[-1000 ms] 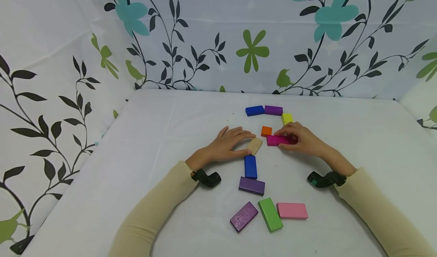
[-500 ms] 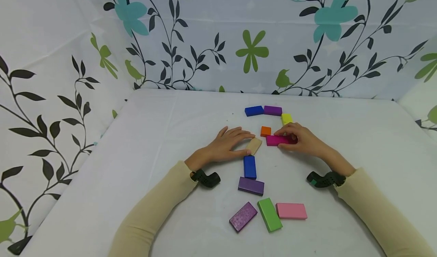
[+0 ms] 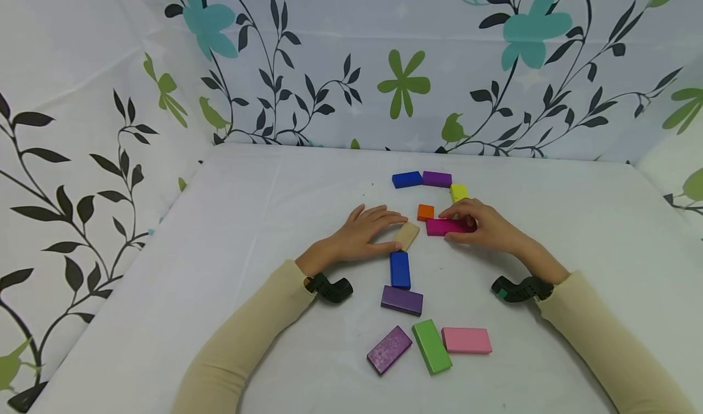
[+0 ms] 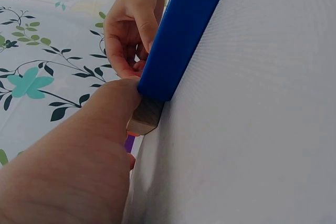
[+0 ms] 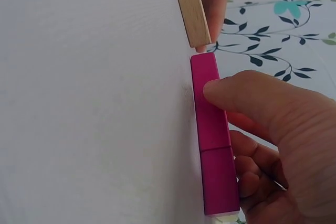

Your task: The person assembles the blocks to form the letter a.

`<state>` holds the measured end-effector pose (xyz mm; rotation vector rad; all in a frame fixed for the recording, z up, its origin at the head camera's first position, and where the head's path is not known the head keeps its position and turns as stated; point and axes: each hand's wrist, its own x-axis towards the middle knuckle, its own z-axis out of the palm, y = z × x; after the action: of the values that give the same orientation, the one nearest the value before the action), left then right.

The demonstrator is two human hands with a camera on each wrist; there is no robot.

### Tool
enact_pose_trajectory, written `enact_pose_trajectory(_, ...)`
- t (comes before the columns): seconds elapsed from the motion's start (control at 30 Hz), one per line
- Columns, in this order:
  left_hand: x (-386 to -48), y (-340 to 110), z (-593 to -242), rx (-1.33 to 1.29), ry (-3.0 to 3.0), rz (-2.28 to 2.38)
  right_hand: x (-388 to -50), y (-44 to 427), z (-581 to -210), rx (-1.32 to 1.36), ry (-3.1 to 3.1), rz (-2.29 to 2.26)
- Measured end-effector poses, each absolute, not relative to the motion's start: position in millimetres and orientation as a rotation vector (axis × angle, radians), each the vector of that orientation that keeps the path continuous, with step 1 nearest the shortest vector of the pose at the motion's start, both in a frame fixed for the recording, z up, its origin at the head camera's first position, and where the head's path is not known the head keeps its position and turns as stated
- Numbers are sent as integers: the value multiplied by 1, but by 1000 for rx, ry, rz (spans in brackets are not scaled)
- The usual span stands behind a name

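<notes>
Okay, white cloth-covered table (image 3: 549, 206), faintly creased; white printed fabric backdrop (image 3: 329, 35) with dark leafy branches, teal and green flowers at 12 o'clock, more printed fabric around 9–10 o'clock. Left hand (image 3: 367, 234), fingers spread, pinches the plain wooden rectangular block (image 3: 407, 236) between thumb and fingertips. Right hand (image 3: 486, 226) grips two magenta rectangular blocks (image 3: 436, 227), end to end, just apart at the wooden one's 3 o'clock. Shiny blue rectangular block (image 3: 400, 270) sits at its 6 o'clock.
</notes>
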<state>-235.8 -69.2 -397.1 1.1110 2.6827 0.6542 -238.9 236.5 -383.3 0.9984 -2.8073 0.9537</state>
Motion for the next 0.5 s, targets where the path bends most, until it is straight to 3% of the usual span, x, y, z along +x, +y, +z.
enact_pose_trajectory(0.5,-234,-64,-397,1043,2748,682,-241,240,-387,1038,-2759,997)
